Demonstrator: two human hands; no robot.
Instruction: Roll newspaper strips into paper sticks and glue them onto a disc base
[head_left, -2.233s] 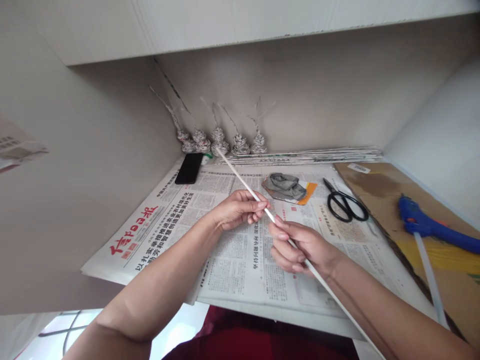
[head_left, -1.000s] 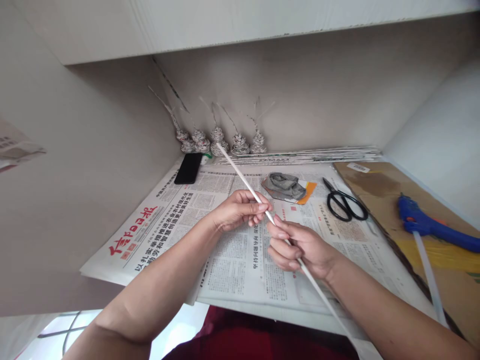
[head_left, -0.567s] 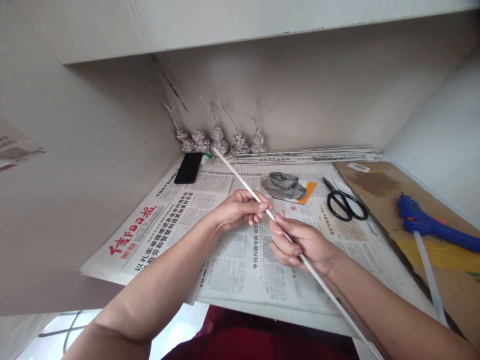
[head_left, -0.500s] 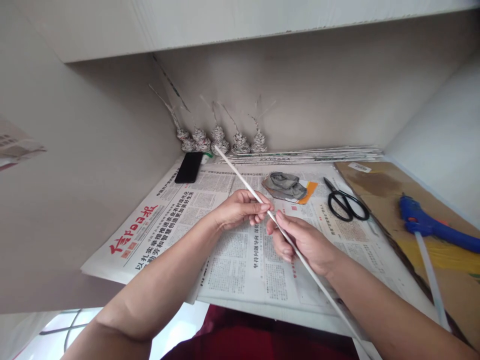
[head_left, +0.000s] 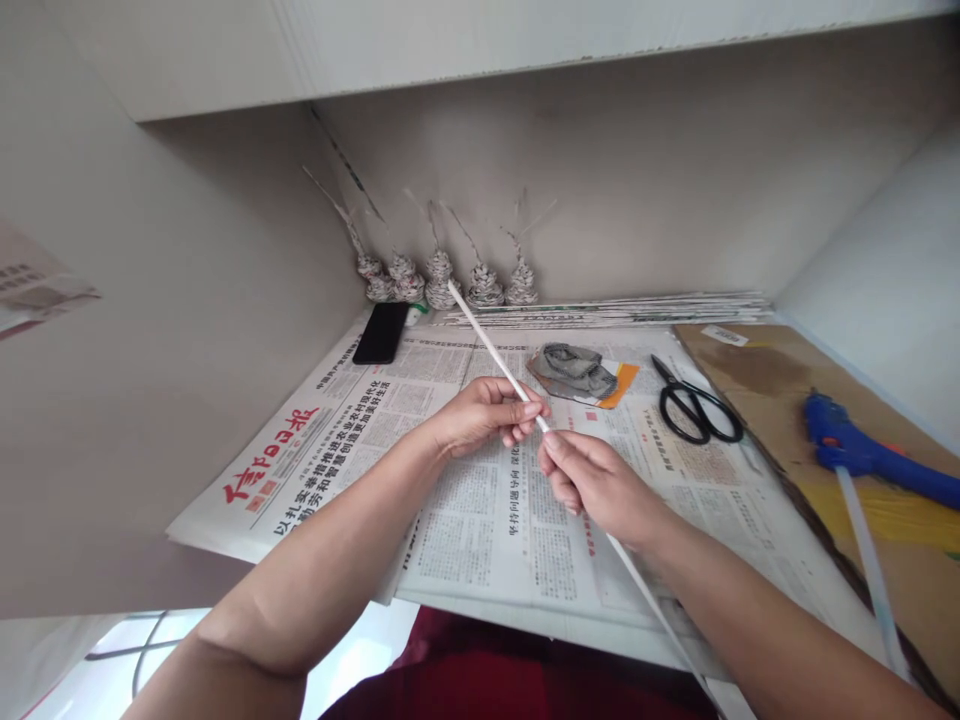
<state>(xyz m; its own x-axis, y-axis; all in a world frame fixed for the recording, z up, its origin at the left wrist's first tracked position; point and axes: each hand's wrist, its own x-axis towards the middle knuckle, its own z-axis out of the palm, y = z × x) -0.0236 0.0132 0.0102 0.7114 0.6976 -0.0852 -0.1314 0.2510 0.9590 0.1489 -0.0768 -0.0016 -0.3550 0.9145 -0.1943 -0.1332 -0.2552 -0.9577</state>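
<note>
A long, thin white paper tube (head_left: pixel 486 340) slants across the newspaper-covered table, its far tip pointing away from me and its near end running down past my right forearm. My left hand (head_left: pixel 491 412) pinches it between thumb and fingers around the middle. Just nearer to me, my right hand (head_left: pixel 592 475) is closed on the same tube, thumb on top and fingers curled beneath. The two hands almost touch. Beyond them on the newspaper (head_left: pixel 480 540) lies a piece of card with a grey crumpled-looking patch (head_left: pixel 577 372) and an orange corner.
Black-handled scissors (head_left: pixel 694 405) lie to the right, beside brown cardboard (head_left: pixel 757 385) bearing a blue glue gun (head_left: pixel 847 440). Along the back wall are several gourd-shaped woven paper pieces (head_left: pixel 484 285) and a bundle of paper sticks (head_left: pixel 637 312). A black phone (head_left: pixel 380 333) lies back left; a shelf (head_left: pixel 480 50) overhangs.
My right hand has closed its fingers and thumb round the paper tube, where it was looser before. The tube's far tip has shifted slightly right. My left hand keeps its pinch.
</note>
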